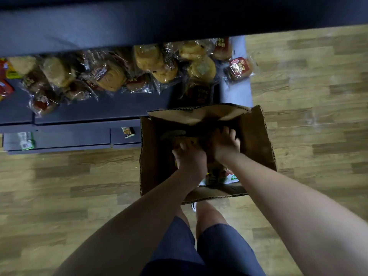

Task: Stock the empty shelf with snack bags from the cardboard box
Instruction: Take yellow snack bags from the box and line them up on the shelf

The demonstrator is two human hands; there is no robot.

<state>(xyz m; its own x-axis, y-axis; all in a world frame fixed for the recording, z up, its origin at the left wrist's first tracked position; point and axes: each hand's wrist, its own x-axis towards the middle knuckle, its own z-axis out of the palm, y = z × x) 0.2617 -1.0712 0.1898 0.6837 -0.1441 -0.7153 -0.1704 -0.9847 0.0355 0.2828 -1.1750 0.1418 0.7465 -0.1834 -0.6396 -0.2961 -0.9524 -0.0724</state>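
Observation:
An open cardboard box (256, 134) stands on the floor against the dark shelf (95, 110). Both my hands reach down into it. My left hand (189, 154) has its fingers curled around a snack bag (179, 136) in the dim interior. My right hand (225, 142) grips another bag beside it, mostly hidden. More colourful bags (219, 174) lie at the box's near side. The shelf holds several clear bags of bread buns (155, 62), spread from left to right.
A lower shelf ledge (69, 138) carries a green packet (25, 140) and a small packet (128, 132). An upper shelf board (119, 22) overhangs the buns. Wood-pattern floor (308, 86) lies right and front. My legs and a shoe (193, 207) stand behind the box.

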